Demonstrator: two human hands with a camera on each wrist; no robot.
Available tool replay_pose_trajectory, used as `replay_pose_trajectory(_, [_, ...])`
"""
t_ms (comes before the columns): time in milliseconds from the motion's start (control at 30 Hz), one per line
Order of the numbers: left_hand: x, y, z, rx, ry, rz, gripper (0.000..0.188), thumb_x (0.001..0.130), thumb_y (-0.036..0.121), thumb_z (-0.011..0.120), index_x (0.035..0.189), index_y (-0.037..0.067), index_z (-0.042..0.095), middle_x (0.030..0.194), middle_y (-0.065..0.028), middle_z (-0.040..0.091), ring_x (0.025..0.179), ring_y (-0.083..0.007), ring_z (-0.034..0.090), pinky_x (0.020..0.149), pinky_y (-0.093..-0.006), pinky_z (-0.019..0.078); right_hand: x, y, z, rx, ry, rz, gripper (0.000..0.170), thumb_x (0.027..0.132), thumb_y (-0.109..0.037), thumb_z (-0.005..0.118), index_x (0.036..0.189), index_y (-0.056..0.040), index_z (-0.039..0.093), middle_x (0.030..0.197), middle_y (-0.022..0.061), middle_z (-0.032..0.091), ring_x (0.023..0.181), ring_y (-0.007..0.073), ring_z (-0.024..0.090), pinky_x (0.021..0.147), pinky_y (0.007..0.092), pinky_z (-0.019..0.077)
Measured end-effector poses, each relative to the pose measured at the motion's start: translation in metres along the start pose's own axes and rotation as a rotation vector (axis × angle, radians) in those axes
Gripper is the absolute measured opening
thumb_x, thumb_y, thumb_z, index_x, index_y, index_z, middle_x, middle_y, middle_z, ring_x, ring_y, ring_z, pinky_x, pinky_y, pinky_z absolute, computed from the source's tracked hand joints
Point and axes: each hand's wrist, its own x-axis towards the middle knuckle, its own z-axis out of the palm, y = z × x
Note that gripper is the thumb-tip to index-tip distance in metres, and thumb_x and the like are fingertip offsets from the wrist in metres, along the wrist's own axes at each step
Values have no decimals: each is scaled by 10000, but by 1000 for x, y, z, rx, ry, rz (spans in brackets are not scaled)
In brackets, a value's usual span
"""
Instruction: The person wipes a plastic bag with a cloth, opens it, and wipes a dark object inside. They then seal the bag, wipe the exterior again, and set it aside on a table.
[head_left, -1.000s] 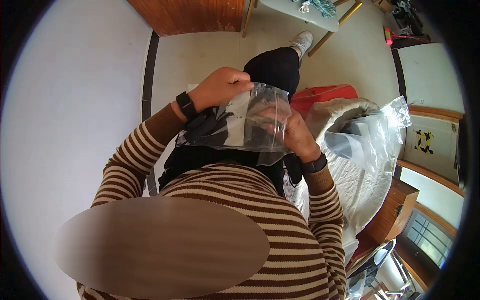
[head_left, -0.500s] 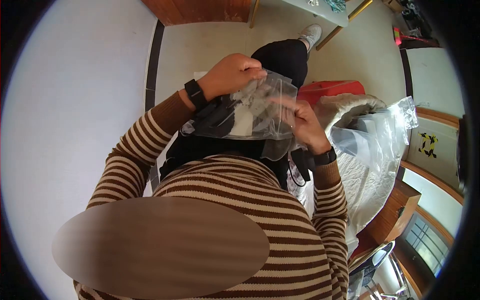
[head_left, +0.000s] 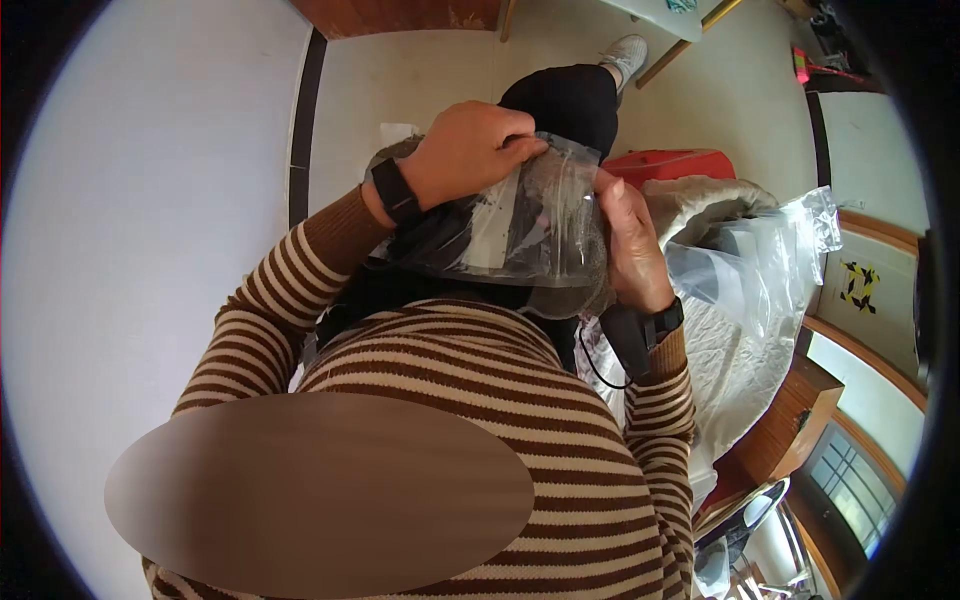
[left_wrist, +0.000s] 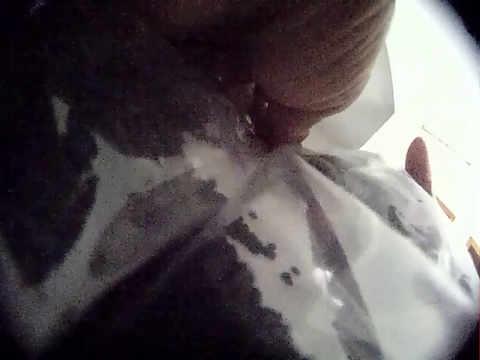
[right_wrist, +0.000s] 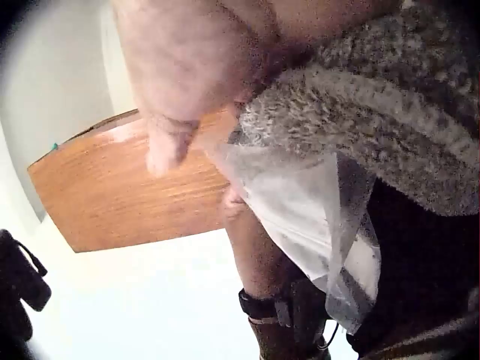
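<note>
A clear plastic bag (head_left: 560, 225) is stretched over the lap, with dark and pale patches showing through it. My left hand (head_left: 465, 155) pinches its upper edge between thumb and fingers, and in the left wrist view the film puckers at that grip. At the bag's right edge is my right hand (head_left: 640, 245), its thumb sticking up off the film and its other fingers partly hidden behind the edge. Grey fuzzy fabric (right_wrist: 360, 120) lies against this hand and alongside the bag. Some of that fabric shows around the bag's edges in the head view.
On the right, more clear plastic bags (head_left: 745, 265) lie on a quilted pale cover (head_left: 735, 390). A red object (head_left: 670, 165) sits just beyond it. A white wall (head_left: 150, 230) runs along the left, and a chair (head_left: 665, 20) stands ahead.
The right hand has drawn back from over the bag to its right edge, its thumb now raised. Grey fabric has come into sight around the bag. The left hand keeps its pinch.
</note>
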Motion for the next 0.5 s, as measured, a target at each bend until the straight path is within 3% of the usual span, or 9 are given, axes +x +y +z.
replay_pose_trajectory(33, [-1, -1, 1, -15, -3, -5, 245, 918, 199, 622, 767, 7, 597, 620, -146, 513, 559, -294, 502, 551, -365, 407, 0, 2, 0, 2, -2, 7, 331, 979, -153, 527, 1245, 37, 582, 1045, 69, 689, 878, 126, 656, 828, 255, 528])
replay_pose_trajectory(133, [1, -4, 3, -45, -13, -7, 245, 915, 204, 625, 773, 7, 598, 635, -151, 529, 574, -305, 518, 560, -361, 416, 0, 7, -3, -410, -80, -65, 322, 917, -70, 623, 1224, 26, 604, 1047, 48, 687, 884, 105, 645, 832, 249, 521])
replay_pose_trajectory(300, [2, -11, 2, -54, -6, -39, 270, 910, 233, 627, 757, 14, 588, 633, -140, 524, 581, -293, 510, 570, -372, 413, -11, 4, -2, -379, -174, -22, 336, 852, -4, 692, 1184, 11, 635, 1057, 20, 685, 886, 75, 632, 827, 237, 515])
replay_pose_trajectory(400, [4, -14, 2, -110, -7, -77, 305, 888, 279, 639, 718, 34, 573, 602, -146, 499, 592, -328, 507, 569, -415, 400, -18, -1, -3, -738, -254, 88, 289, 823, -11, 714, 1108, -11, 666, 1038, 41, 692, 927, 137, 638, 847, 285, 505])
replay_pose_trajectory(433, [4, -16, 2, -102, -17, -66, 290, 904, 259, 630, 741, 24, 582, 615, -131, 503, 586, -284, 496, 575, -383, 404, -20, 2, -5, -736, -253, 92, 289, 823, -11, 714, 1108, -11, 666, 1038, 41, 692, 927, 137, 638, 847, 285, 505])
replay_pose_trajectory(500, [3, -17, 2, -83, -34, -46, 261, 936, 219, 610, 786, 5, 600, 641, -101, 510, 575, -196, 472, 586, -319, 412, -23, 9, -8, -1156, -323, -262, 283, 792, -23, 740, 1065, -24, 667, 1003, 64, 678, 963, 208, 622, 866, 320, 487])
